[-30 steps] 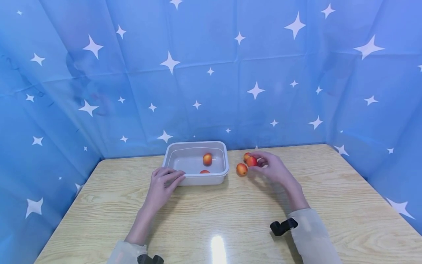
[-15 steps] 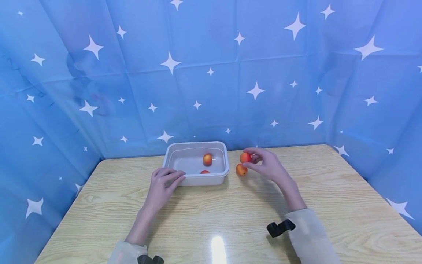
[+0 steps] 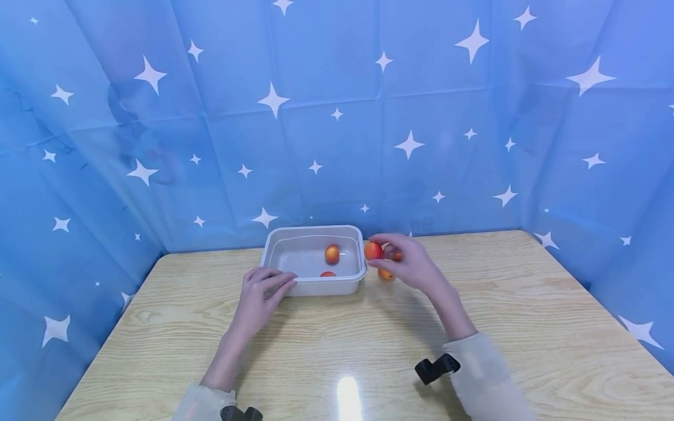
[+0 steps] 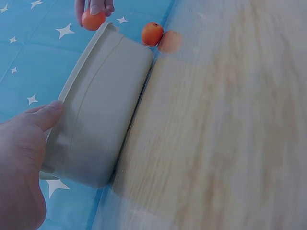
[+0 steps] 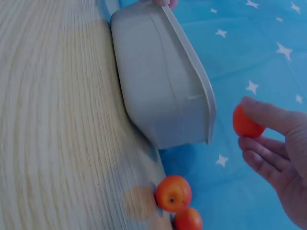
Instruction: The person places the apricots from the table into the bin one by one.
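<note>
A small round orange-red fruit (image 3: 373, 251), apricot-like, is pinched between the thumb and fingers of my right hand (image 3: 405, 261). It hangs above the table, just off the right rim of a light grey plastic box (image 3: 322, 286). My left hand (image 3: 263, 290) grips the box's near-left rim; its thumb (image 4: 50, 115) lies along the outer edge in the left wrist view. Inside the box sit a fruit (image 3: 332, 254) and another fruit (image 3: 327, 274), partly hidden by the near wall. Below my right hand, a fruit (image 5: 173, 193) and a second one (image 5: 188, 219) lie close together on the table.
The wooden table (image 3: 337, 333) carries the box near its back edge. Behind it hangs a blue curtain (image 3: 337, 146) with white stars, which also runs along both sides.
My right hand has lifted a fruit from beside the others and carried it left to the box's right rim. The left hand and box have stayed put.
</note>
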